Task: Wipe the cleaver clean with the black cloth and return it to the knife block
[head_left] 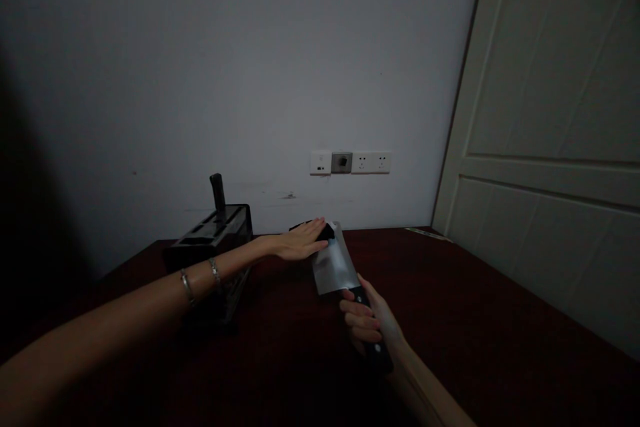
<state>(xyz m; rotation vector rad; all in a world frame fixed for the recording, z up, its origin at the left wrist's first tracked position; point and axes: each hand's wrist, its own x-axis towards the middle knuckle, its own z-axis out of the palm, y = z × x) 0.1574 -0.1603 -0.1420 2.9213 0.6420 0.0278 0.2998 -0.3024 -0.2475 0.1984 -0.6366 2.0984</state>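
Note:
My right hand [369, 321] is closed round the black handle of a cleaver [334, 265], whose broad steel blade points away from me over the dark red table [475, 320]. My left hand [299, 241] lies flat with fingers stretched out, pressing a small black object [327, 231] against the far end of the blade; I cannot make out what that object is. Two bracelets sit on my left forearm. Left of the hands stands a black knife block [213, 237] with one dark handle [217, 195] sticking up from a slot.
A pale wall runs behind the table, with a row of sockets and a switch [350, 162]. A white door [550, 147] stands at the right, close to the table's edge. The room is dim.

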